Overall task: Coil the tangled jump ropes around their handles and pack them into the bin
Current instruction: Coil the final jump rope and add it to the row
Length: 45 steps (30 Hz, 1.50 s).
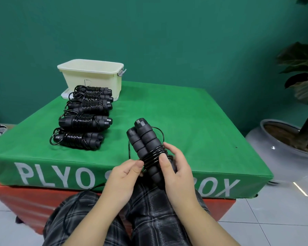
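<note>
My right hand point(176, 167) grips a pair of black foam jump-rope handles point(144, 137), held side by side and pointing away from me. Several turns of black cord point(154, 157) wrap their middle. My left hand point(124, 174) pinches the cord just left of the coil. Loose cord loops above the handles and trails down over my lap point(82, 197). Several coiled black ropes point(84, 119) lie in a row on the green box top. A cream bin point(92, 75) stands at the far left corner, behind that row.
The green plyo box point(194, 125) sits on a red one, its front edge right at my knees. A potted plant in a grey pot point(281, 139) stands on the tiled floor to the right. A teal wall is behind.
</note>
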Each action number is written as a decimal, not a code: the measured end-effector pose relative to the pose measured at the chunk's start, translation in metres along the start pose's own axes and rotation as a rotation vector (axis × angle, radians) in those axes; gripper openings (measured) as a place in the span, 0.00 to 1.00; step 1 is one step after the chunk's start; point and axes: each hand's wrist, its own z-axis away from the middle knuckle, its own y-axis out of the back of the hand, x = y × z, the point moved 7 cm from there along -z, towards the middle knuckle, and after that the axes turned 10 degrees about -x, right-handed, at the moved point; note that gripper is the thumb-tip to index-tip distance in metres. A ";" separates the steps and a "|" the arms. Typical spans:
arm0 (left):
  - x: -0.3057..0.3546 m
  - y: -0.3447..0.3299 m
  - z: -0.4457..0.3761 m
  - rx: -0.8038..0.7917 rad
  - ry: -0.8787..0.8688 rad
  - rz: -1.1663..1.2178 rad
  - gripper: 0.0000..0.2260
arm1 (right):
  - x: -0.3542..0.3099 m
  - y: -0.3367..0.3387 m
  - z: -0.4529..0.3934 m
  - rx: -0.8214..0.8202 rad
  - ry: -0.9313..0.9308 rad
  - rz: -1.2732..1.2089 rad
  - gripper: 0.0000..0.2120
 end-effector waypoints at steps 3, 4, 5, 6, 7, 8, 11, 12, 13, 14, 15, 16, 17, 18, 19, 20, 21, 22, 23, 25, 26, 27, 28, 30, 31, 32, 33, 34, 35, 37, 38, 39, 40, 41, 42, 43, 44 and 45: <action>0.003 0.007 0.001 0.098 -0.049 -0.081 0.16 | -0.015 0.002 0.001 0.081 0.152 0.274 0.13; 0.006 0.008 0.002 0.118 -0.063 -0.098 0.15 | -0.017 0.001 0.002 0.090 0.193 0.331 0.14; 0.008 0.010 0.003 0.135 -0.080 -0.124 0.14 | -0.018 0.000 0.002 0.082 0.218 0.369 0.15; 0.012 0.011 0.004 0.150 -0.099 -0.150 0.13 | -0.018 -0.003 0.002 0.058 0.227 0.392 0.16; 0.014 0.012 0.005 0.161 -0.121 -0.172 0.13 | -0.018 -0.006 0.002 0.022 0.220 0.411 0.18; 0.016 0.013 0.006 0.168 -0.138 -0.188 0.13 | -0.018 -0.009 0.002 -0.016 0.200 0.436 0.20; 0.021 0.013 0.009 0.175 -0.174 -0.233 0.11 | -0.016 -0.015 0.002 -0.078 0.117 0.579 0.30; 0.022 0.012 0.009 0.173 -0.180 -0.243 0.09 | -0.015 -0.016 0.002 -0.082 0.096 0.618 0.33; 0.023 0.011 0.008 0.169 -0.188 -0.253 0.07 | -0.013 -0.016 0.001 -0.082 0.083 0.645 0.35; 0.024 0.010 0.008 0.161 -0.194 -0.259 0.07 | -0.012 -0.016 0.001 -0.078 0.075 0.659 0.36; 0.024 0.009 0.008 0.153 -0.203 -0.264 0.07 | -0.011 -0.016 0.000 -0.072 0.068 0.660 0.36; 0.024 0.008 0.008 0.145 -0.210 -0.264 0.08 | -0.010 -0.014 0.000 -0.066 0.059 0.646 0.35; 0.023 0.007 0.008 0.140 -0.215 -0.262 0.08 | -0.010 -0.013 -0.001 -0.062 0.048 0.618 0.34; 0.023 0.007 0.008 0.135 -0.212 -0.255 0.09 | -0.010 -0.012 -0.001 -0.061 0.031 0.579 0.33; 0.023 0.007 0.008 0.130 -0.205 -0.249 0.09 | -0.009 -0.010 0.000 -0.062 0.013 0.536 0.33; 0.023 0.006 0.007 0.125 -0.194 -0.241 0.08 | -0.007 -0.009 0.000 -0.061 0.001 0.495 0.33; 0.022 0.005 0.006 0.123 -0.179 -0.231 0.06 | -0.007 -0.008 0.000 -0.057 -0.006 0.457 0.33; 0.021 0.006 0.006 0.124 -0.161 -0.213 0.05 | -0.006 -0.007 0.001 -0.054 -0.011 0.421 0.32; 0.020 0.007 0.005 0.134 -0.140 -0.185 0.06 | -0.005 -0.006 0.000 -0.055 -0.017 0.386 0.32; 0.017 0.013 0.005 0.180 -0.085 -0.090 0.09 | -0.004 -0.007 0.001 -0.062 -0.023 0.313 0.29; 0.014 0.016 0.005 0.209 -0.054 -0.035 0.11 | -0.004 -0.007 0.001 -0.062 -0.026 0.272 0.28; 0.011 0.018 0.004 0.230 -0.021 0.018 0.12 | -0.003 -0.007 0.002 -0.058 -0.031 0.231 0.27; 0.008 0.018 0.004 0.237 0.006 0.064 0.12 | -0.004 -0.007 0.003 -0.056 -0.034 0.192 0.25; 0.005 0.016 0.002 0.224 0.052 0.111 0.12 | -0.004 -0.008 0.005 -0.060 -0.031 0.121 0.23; 0.005 0.015 0.002 0.216 0.064 0.112 0.12 | -0.004 -0.009 0.006 -0.065 -0.030 0.085 0.22; 0.003 0.015 0.001 0.210 0.068 0.098 0.12 | -0.002 -0.009 0.005 -0.072 -0.032 0.048 0.20; 0.001 0.015 0.001 0.206 0.081 0.069 0.13 | -0.001 -0.010 0.005 -0.080 -0.034 0.016 0.20; -0.002 0.015 0.000 0.199 0.096 0.037 0.14 | 0.001 -0.010 0.004 -0.088 -0.036 -0.004 0.19; -0.004 0.013 -0.001 0.188 0.114 0.023 0.14 | 0.002 -0.011 0.003 -0.099 -0.039 -0.021 0.18; -0.009 0.008 -0.003 0.140 0.153 0.097 0.11 | 0.004 -0.013 0.004 -0.123 -0.051 -0.065 0.16; -0.012 0.004 -0.004 0.101 0.175 0.166 0.10 | 0.003 -0.013 0.004 -0.134 -0.051 -0.072 0.15; -0.013 0.001 -0.003 0.063 0.186 0.227 0.10 | 0.003 -0.013 0.005 -0.140 -0.043 -0.066 0.15; -0.013 -0.001 -0.003 0.029 0.172 0.266 0.13 | 0.001 -0.012 0.005 -0.142 -0.027 -0.050 0.16; -0.010 -0.001 -0.004 0.000 0.135 0.283 0.19 | -0.001 -0.011 0.005 -0.139 -0.011 -0.035 0.17; -0.008 -0.001 -0.004 -0.027 0.082 0.259 0.24 | -0.001 -0.010 0.005 -0.132 -0.001 -0.031 0.19; -0.003 -0.002 -0.004 -0.045 0.044 0.242 0.27 | -0.001 -0.010 0.004 -0.123 0.004 -0.038 0.19; -0.003 -0.002 -0.005 -0.046 0.029 0.244 0.28 | 0.000 -0.009 0.004 -0.116 0.004 -0.046 0.19; -0.005 -0.001 -0.005 -0.035 0.041 0.284 0.26 | 0.002 -0.010 0.003 -0.113 0.001 -0.057 0.19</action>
